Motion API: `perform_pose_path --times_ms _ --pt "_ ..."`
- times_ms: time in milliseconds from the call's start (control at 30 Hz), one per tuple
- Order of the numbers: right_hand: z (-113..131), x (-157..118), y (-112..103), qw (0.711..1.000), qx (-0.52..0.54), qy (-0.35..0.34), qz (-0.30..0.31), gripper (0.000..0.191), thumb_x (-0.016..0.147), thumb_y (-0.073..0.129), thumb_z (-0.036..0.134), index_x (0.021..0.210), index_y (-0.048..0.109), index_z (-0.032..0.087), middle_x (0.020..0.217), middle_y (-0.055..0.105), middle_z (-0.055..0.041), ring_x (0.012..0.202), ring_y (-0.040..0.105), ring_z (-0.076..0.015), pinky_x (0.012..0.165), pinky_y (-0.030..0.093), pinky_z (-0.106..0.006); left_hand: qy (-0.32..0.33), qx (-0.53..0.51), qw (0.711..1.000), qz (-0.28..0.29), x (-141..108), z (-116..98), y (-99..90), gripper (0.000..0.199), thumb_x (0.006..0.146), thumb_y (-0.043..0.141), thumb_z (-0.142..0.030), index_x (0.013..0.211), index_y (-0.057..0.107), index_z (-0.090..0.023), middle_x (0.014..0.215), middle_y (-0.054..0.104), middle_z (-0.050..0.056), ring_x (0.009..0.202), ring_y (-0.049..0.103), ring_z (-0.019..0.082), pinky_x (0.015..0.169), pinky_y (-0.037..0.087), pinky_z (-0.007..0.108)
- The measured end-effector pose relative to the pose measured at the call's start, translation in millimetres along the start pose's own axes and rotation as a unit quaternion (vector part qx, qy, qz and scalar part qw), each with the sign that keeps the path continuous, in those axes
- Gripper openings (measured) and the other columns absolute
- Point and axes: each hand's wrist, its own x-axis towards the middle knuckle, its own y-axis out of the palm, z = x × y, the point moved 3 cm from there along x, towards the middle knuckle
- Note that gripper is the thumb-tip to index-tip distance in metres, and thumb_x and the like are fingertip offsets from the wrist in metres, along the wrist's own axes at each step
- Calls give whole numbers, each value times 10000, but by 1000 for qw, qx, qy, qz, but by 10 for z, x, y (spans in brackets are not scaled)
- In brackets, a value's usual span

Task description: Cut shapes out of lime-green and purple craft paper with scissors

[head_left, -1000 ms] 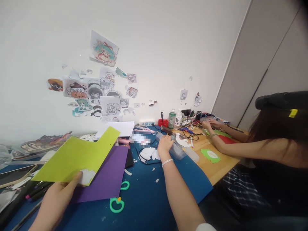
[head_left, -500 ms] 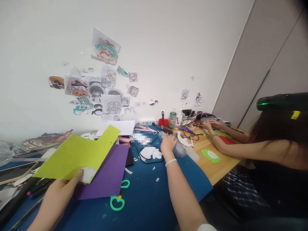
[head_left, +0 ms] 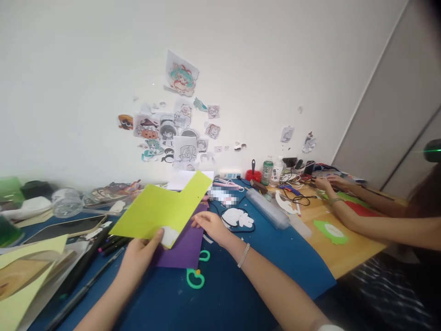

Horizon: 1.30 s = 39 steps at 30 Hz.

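Observation:
My left hand (head_left: 144,252) grips a yellow-green sheet (head_left: 155,207) with a notch cut from its upper edge, thumb on top. A small white paper piece (head_left: 169,236) lies on the sheet's lower corner by my thumb. Just right of the sheet is my right hand (head_left: 212,226), its fingers bent and drawn together; anything between them is too small to make out. Below the yellow-green sheet lies a purple sheet (head_left: 184,252) on the blue table covering. Scissors with green handles (head_left: 195,278) stick out from under the purple sheet.
A clear cylindrical case (head_left: 268,209) and white paper cutouts (head_left: 237,218) lie beyond my right hand. Pens (head_left: 113,243) and a phone (head_left: 65,229) are at left. Bottles (head_left: 268,170) stand by the wall. At right, a co-worker's arms (head_left: 361,216) reach over the wooden table (head_left: 361,243).
My right hand has left the clear case and come left toward the yellow-green sheet. The view has turned left, so more of the left side shows. My left hand still holds the sheet.

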Motion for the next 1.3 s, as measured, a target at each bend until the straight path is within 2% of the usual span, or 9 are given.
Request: perform_pose_path --times_ms 33,167,333,467,600,800,933,1067,1300 --pt "-2 -12 48 1000 27 11 4 292 819 475 389 840 612 132 782 647 -51 737 592 -145 695 449 -249 -6 -19 999 26 -11 2 29 457 646 535 -535 763 692 -122 784 722 77 746 653 255 636 511 290" --pt "2 -25 134 995 94 36 -8 243 731 581 373 772 594 134 668 609 -22 652 570 -147 653 438 -277 -18 -85 994 63 -47 6 86 460 620 592 -519 807 671 -106 822 714 95 770 639 257 660 491 303" --pt "3 -24 130 989 128 61 -30 223 690 612 359 707 568 142 585 563 6 566 518 -122 599 411 -267 -2 -77 986 148 -75 -3 134 409 701 530 -507 602 637 -124 639 688 77 707 617 233 675 457 301" --pt "41 -11 16 982 154 52 -94 248 670 623 379 692 570 139 569 547 12 552 489 -111 571 384 -248 10 -60 987 149 -71 -10 122 435 714 505 -521 502 598 -153 652 685 65 713 609 223 701 439 289" --pt "42 13 -132 971 172 42 -162 262 659 626 398 688 565 145 536 516 30 519 446 -98 536 351 -232 18 -56 986 157 -82 -47 124 443 715 487 -541 488 568 -169 633 679 58 699 603 225 684 426 290" --pt "-48 55 -192 966 182 37 -179 310 696 568 451 610 487 164 538 535 22 475 418 -83 510 329 -222 20 -45 986 161 -102 -82 125 415 710 491 -541 522 560 -178 605 672 54 676 600 225 639 418 282" --pt "-55 65 -201 963 193 39 -186 331 735 498 497 685 484 170 544 547 21 462 426 -86 502 332 -221 12 -37 987 153 -109 -108 101 424 694 491 -556 521 568 -177 593 671 53 658 601 222 615 419 278" --pt "-26 53 -203 963 181 40 -194 294 677 596 440 742 512 166 531 535 37 482 446 -92 499 336 -214 7 -20 991 133 -126 -163 69 431 668 507 -560 490 573 -173 537 654 43 552 572 199 541 400 270" --pt "-121 79 -236 959 192 60 -201 307 706 533 465 650 479 168 536 567 14 442 428 -77 485 342 -209 -1 -18 993 114 -144 -221 48 410 649 525 -553 504 581 -173 504 630 32 524 549 192 501 379 263"
